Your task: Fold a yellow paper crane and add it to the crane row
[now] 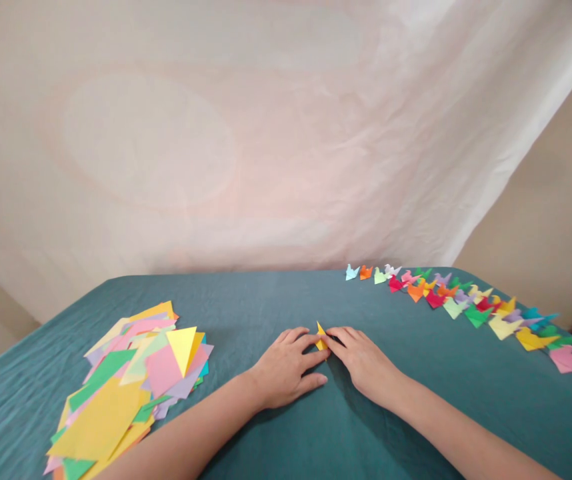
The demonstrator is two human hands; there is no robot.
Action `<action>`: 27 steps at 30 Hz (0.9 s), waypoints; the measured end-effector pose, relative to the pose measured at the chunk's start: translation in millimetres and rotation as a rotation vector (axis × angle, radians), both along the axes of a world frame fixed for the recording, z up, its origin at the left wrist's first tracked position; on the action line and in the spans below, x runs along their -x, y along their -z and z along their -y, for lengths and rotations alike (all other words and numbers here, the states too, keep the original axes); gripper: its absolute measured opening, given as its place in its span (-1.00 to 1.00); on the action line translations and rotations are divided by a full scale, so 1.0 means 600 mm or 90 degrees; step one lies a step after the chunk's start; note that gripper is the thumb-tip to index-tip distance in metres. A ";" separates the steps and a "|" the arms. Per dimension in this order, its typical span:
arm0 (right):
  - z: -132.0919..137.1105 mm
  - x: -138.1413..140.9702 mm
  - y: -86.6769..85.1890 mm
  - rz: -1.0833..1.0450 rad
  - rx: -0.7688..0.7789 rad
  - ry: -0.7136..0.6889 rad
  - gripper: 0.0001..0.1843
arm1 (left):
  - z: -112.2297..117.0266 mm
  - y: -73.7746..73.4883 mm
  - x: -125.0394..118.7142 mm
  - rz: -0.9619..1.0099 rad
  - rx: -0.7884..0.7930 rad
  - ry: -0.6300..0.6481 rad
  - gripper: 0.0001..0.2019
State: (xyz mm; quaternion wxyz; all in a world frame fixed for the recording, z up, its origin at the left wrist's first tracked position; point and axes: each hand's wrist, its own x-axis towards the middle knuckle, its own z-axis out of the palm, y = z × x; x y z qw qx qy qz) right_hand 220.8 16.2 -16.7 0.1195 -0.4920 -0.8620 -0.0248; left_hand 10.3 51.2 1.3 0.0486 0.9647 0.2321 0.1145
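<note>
A small piece of folded yellow paper (pixel 321 339) with a pointed tip lies on the table between my hands. My left hand (pixel 291 367) comes at it from the left, its fingertips pressing on the paper and its thumb lying apart on the cloth. From the other side, my right hand (pixel 361 363) holds the paper's right edge under its closed fingertips. Fingers cover part of the folds, so the full shape is hidden.
A loose heap of coloured paper sheets (pixel 99 413) lies left of my left arm, with a folded yellow piece (pixel 182 347) on top. Rows of small folded paper birds (pixel 531 339) stand along the right and back edge of the green-clothed table (pixel 261 300). A pale sheet (pixel 276 147) hangs behind.
</note>
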 end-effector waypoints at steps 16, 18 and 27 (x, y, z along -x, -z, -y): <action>-0.016 0.011 -0.002 0.049 0.003 0.040 -0.57 | -0.001 0.003 0.003 0.007 0.010 -0.002 -0.57; -0.019 0.011 -0.006 0.043 0.024 0.040 -0.54 | 0.000 0.001 0.002 0.000 0.010 -0.002 -0.57; -0.028 0.004 -0.015 -0.004 0.079 0.022 -0.40 | -0.003 0.004 0.005 0.010 0.009 0.000 -0.55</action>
